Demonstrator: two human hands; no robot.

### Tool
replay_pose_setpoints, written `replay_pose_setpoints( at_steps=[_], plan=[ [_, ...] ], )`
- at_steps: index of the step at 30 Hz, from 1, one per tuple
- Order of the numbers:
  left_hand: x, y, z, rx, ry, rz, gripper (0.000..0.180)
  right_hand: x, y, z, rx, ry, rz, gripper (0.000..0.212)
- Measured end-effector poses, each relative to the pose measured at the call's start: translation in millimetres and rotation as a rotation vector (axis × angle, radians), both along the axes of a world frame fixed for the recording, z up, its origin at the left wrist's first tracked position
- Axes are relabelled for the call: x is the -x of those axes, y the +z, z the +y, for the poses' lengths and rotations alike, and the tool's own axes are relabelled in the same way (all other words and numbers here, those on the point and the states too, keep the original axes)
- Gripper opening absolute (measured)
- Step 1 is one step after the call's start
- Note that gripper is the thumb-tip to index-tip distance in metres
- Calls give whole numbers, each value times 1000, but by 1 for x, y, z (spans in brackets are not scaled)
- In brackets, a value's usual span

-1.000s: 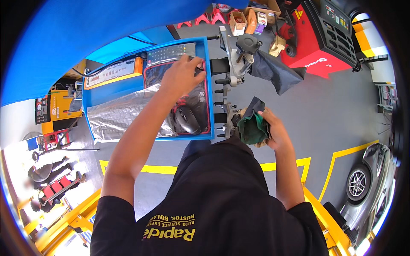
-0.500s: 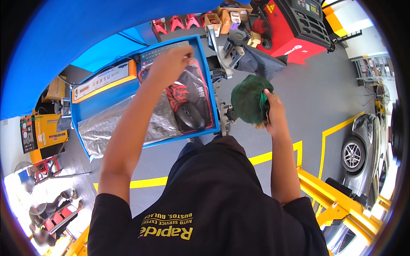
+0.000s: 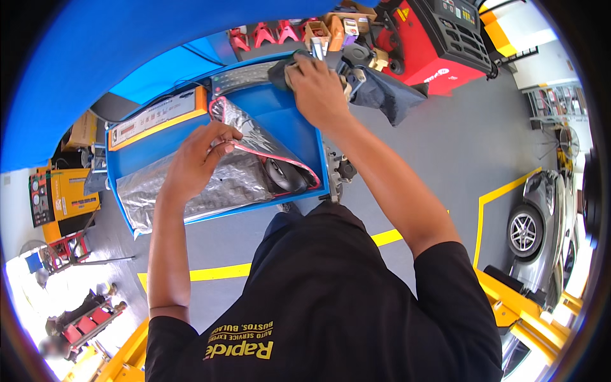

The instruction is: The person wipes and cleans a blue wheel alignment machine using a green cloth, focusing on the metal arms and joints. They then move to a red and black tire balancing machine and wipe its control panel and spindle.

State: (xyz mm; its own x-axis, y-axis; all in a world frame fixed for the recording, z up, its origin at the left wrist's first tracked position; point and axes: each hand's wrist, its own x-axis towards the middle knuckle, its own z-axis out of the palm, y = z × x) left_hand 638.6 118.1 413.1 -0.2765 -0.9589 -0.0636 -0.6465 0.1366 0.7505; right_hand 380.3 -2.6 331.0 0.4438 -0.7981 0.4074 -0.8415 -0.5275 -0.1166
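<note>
My left hand (image 3: 202, 156) pinches the edge of a black mouse pad (image 3: 267, 143) with a red border, which is folded up from the blue tray (image 3: 305, 130). A black computer mouse (image 3: 284, 175) lies at the pad's near end, partly under the fold. My right hand (image 3: 318, 89) is closed on a dark green cloth (image 3: 279, 75), pressed at the tray's far right corner. Beside the cloth, along the far edge, is a grey keyboard (image 3: 238, 78). Crinkled clear plastic (image 3: 191, 188) covers the near left part of the tray, below my left hand.
An orange and white box (image 3: 159, 118) sits in the tray's far left. Behind the tray stand red jack stands (image 3: 264, 34) and a red machine (image 3: 426, 48). A dark bag-like cover (image 3: 382, 95) hangs off the right side. A silver car (image 3: 541, 229) is parked far right.
My right hand has brought the cloth from beside the tray to its far right corner. My left hand has drawn back toward me, and the mouse pad, flat before, is now folded up.
</note>
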Motion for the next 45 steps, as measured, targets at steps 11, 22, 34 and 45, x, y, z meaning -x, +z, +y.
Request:
replay_pose_setpoints(
  at_steps=[11,22,34,45],
  plan=[
    [17,-16,-5,62,55,96,19,-36,16,0,-206,-134,408,27],
    [54,-45,-37,259,-7,-3,27,-38,49,-11,-315,1,571,22],
    [58,-63,-47,295,-19,5,36,-9,55,-45,-148,73,332,23],
    [72,-74,-55,328,-31,-75,48,-51,26,-49,-275,-258,592,26]
  ],
)
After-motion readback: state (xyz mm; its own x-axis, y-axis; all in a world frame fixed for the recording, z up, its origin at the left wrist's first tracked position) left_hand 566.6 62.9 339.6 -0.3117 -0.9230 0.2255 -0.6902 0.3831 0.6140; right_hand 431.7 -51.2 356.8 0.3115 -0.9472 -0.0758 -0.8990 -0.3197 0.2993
